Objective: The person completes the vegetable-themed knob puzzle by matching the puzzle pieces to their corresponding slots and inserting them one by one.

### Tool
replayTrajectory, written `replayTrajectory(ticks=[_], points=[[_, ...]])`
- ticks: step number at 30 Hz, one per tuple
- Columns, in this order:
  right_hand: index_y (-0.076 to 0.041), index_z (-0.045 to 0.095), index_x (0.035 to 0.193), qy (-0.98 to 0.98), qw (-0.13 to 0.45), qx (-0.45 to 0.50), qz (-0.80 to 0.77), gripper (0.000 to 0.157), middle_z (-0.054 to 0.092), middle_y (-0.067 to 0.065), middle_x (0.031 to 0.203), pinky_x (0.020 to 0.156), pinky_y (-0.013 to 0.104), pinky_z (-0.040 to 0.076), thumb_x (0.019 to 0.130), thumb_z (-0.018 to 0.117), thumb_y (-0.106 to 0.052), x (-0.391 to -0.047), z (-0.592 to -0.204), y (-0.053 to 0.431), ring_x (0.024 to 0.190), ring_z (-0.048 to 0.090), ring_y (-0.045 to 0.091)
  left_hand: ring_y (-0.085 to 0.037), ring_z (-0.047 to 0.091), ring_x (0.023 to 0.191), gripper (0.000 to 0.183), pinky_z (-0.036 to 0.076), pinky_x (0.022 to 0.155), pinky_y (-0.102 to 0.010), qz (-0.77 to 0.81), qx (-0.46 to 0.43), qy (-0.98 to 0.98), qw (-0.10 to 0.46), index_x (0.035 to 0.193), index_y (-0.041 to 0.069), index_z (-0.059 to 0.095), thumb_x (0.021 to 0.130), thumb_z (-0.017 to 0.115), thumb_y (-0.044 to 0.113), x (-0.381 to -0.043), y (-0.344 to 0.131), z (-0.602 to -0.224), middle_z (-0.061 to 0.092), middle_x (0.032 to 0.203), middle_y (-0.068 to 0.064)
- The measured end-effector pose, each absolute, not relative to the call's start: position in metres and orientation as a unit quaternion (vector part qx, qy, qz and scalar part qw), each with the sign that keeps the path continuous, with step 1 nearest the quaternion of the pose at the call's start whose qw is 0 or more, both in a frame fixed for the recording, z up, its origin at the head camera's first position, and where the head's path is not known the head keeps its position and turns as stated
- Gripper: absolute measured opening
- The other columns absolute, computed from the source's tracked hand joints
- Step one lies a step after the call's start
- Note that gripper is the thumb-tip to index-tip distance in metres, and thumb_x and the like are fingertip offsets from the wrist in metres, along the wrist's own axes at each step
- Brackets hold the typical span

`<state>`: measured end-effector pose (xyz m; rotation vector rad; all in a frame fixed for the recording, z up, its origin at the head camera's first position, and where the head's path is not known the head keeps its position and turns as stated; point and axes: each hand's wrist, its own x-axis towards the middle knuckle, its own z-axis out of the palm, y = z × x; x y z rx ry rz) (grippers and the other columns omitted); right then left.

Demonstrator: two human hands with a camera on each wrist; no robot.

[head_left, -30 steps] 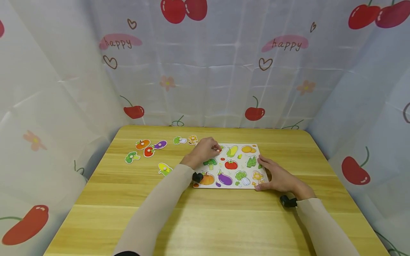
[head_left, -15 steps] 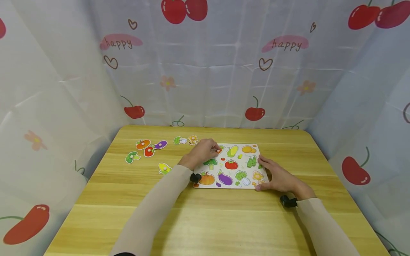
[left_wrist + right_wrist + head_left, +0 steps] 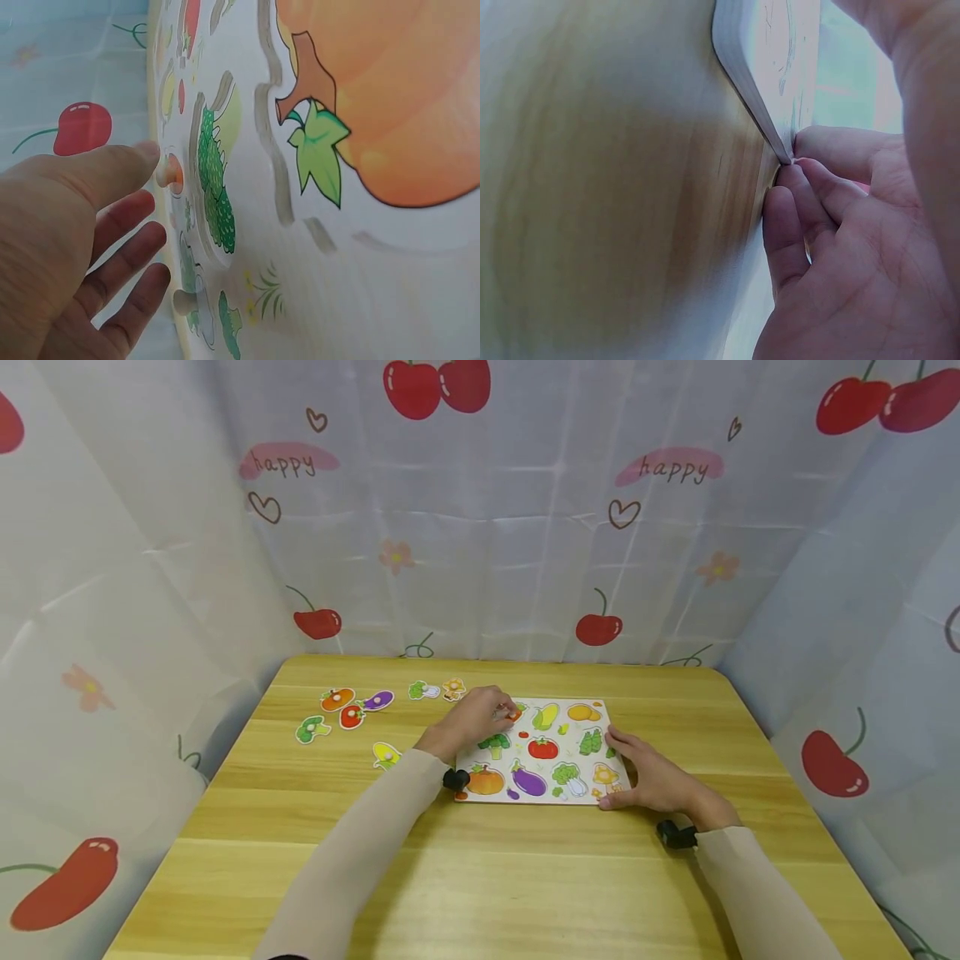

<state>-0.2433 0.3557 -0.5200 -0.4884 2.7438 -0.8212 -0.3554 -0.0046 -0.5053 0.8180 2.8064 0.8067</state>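
Note:
A white vegetable puzzle board [image 3: 553, 774] lies flat on the table, with pictures of tomato, eggplant, pumpkin, corn and others. At its back left my left hand [image 3: 471, 720] pinches the small knob [image 3: 166, 177] of an orange-red puzzle piece [image 3: 177, 174]. The thumb is at the knob, the index finger is mostly hidden behind it, and the other fingers are spread loosely. My right hand [image 3: 660, 778] grips the board's right side, thumb at the front corner and fingers along the edge. In the right wrist view, the fingertips [image 3: 784, 206] meet the board's edge.
Loose knobbed pieces lie left of the board: broccoli [image 3: 312, 729], pumpkin [image 3: 337, 698], tomato [image 3: 351, 717], eggplant [image 3: 378, 700] and corn [image 3: 386, 756], partly behind the left sleeve. Cabbage [image 3: 423, 691] and mushroom [image 3: 453, 689] pieces lie near the board's back left corner.
My left hand stays at the same piece, its wrist shifting slightly left. The right hand keeps its place on the board. The head view has tilted a little.

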Motion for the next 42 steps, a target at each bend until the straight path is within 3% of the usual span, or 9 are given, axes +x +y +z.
replayTrajectory(ticks=[10,23,34,41,42], points=[[0.003,0.031,0.181,0.937,0.117,-0.169,-0.281,0.131,0.019,0.028,0.193,0.138,0.083,0.024,0.086,0.104,-0.051,-0.243,-0.519,0.356,0.174,0.024,0.06,-0.027,0.076,0.128,0.025,0.064,0.115,-0.045,0.273,0.283,0.919,0.034,0.136,0.014,0.085,0.113,0.081,0.023,-0.352,-0.011,-0.501,0.08,0.139,-0.007],[0.003,0.031,0.181,0.938,0.122,-0.166,-0.279,0.131,0.019,0.03,0.192,0.138,0.083,0.025,0.086,0.104,-0.051,-0.244,-0.517,0.354,0.174,0.024,0.061,-0.035,0.077,0.13,0.03,0.064,0.115,-0.049,0.263,0.301,0.917,-0.012,0.138,0.008,0.083,0.111,0.083,0.02,-0.339,-0.037,-0.487,0.08,0.141,-0.01],[0.004,0.031,0.181,0.939,0.116,-0.17,-0.275,0.131,0.02,0.03,0.192,0.137,0.083,0.026,0.086,0.104,-0.05,-0.244,-0.518,0.357,0.173,0.025,0.061,-0.037,0.075,0.138,0.031,0.061,0.122,-0.053,0.232,0.293,0.927,-0.044,0.138,0.008,0.083,0.112,0.083,0.025,-0.324,-0.073,-0.475,0.079,0.144,-0.013],[0.004,0.031,0.181,0.938,0.114,-0.174,-0.278,0.131,0.02,0.029,0.192,0.138,0.083,0.026,0.086,0.104,-0.051,-0.244,-0.519,0.356,0.173,0.025,0.06,-0.037,0.076,0.131,0.031,0.064,0.115,-0.055,0.229,0.306,0.922,-0.06,0.135,0.006,0.083,0.11,0.083,0.024,-0.32,-0.101,-0.482,0.08,0.139,-0.014],[0.004,0.031,0.181,0.938,0.114,-0.174,-0.278,0.131,0.02,0.029,0.192,0.138,0.083,0.026,0.086,0.104,-0.051,-0.244,-0.519,0.356,0.173,0.026,0.06,-0.033,0.077,0.131,0.033,0.065,0.115,-0.051,0.237,0.318,0.915,-0.07,0.135,0.009,0.084,0.112,0.082,0.031,-0.33,-0.109,-0.496,0.08,0.139,-0.01]])
